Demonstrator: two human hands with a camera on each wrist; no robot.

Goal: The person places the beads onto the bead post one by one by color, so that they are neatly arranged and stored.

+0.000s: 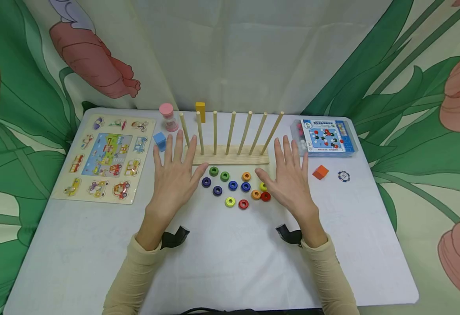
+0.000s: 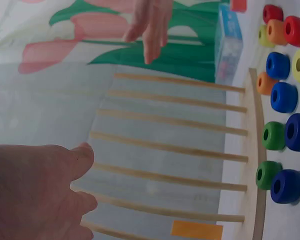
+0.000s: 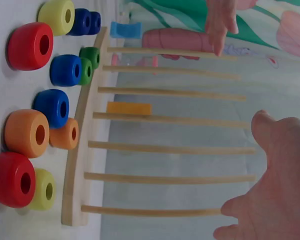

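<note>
Both hands hover over the table with fingers spread and nothing held. My left hand point(image 1: 173, 177) is at the left end of a wooden peg rack point(image 1: 230, 158) with several upright pegs. Over the rack's right end side is my right hand point(image 1: 290, 179), partly covering a yellow ring bead. Between the hands lie loose ring beads: green point(image 1: 213, 171), dark blue point(image 1: 217, 190), blue point(image 1: 233, 186), orange point(image 1: 246, 176), yellow point(image 1: 230, 201) and red point(image 1: 243, 204). No bead sits on the pegs, as the left wrist view's pegs point(image 2: 170, 150) also show.
A picture puzzle board point(image 1: 143, 127) lies at the left. Behind the left hand stand a blue block point(image 1: 160, 141), a pink sand timer point(image 1: 169, 117) and a yellow block point(image 1: 200, 112). At the right are a plastic box point(image 1: 326, 136), an orange block point(image 1: 320, 172) and a poker chip point(image 1: 344, 176).
</note>
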